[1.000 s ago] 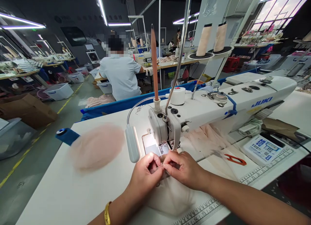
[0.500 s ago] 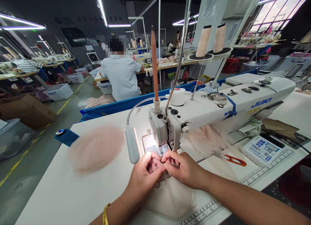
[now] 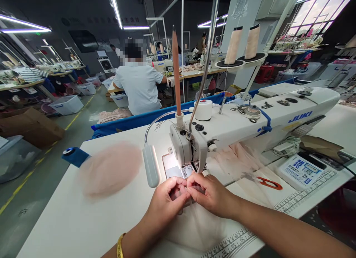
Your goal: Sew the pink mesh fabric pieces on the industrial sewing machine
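Note:
My left hand and my right hand meet just in front of the needle of a white sewing machine. Both pinch the near edge of a sheer pale pink fabric piece that lies on the table below them. The fingertips touch each other. More pink fabric trails behind the presser foot under the machine arm. The machine's small lamp lights the needle plate.
A stack of round pink mesh pieces lies at the left of the white table. Red thread snips and a control panel sit to the right. A person in a white shirt sits ahead at another station.
Both hands shifted slightly forward toward the needle and back, still pinching the fabric edge. The fingers have rearranged a little.

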Available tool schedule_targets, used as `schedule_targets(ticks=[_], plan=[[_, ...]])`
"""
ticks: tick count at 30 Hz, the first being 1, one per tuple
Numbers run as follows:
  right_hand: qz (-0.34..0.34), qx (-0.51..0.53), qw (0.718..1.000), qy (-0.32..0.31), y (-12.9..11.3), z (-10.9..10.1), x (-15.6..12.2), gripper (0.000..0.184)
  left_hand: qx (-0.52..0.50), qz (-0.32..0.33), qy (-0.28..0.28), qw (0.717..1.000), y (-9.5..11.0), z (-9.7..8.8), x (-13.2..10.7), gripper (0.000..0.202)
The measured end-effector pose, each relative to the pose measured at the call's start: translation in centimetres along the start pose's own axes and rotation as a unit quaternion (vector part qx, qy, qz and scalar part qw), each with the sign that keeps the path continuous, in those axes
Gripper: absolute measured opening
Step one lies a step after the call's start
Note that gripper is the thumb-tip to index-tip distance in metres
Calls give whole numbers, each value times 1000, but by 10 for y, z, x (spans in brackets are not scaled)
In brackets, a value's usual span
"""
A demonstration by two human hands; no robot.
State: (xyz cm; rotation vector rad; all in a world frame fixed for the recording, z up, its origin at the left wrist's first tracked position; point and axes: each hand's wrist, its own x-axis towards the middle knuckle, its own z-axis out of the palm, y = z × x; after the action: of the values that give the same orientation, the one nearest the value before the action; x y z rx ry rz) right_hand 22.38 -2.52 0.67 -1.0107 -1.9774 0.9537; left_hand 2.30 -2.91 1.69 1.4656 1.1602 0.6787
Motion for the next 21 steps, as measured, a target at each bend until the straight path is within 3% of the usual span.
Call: schedule_targets(ticks=[8, 15, 21], plan=[[10, -6, 1000, 6, -3, -2, 3, 15, -12, 1, 27, 1000, -1, 0, 0, 29], [32, -2, 999, 10, -2, -3, 1, 18, 8, 7, 17, 1000, -5, -1, 1, 28], [55, 1, 998, -30, -3, -7, -1, 21, 20, 4, 26, 999, -3, -3, 0, 29]])
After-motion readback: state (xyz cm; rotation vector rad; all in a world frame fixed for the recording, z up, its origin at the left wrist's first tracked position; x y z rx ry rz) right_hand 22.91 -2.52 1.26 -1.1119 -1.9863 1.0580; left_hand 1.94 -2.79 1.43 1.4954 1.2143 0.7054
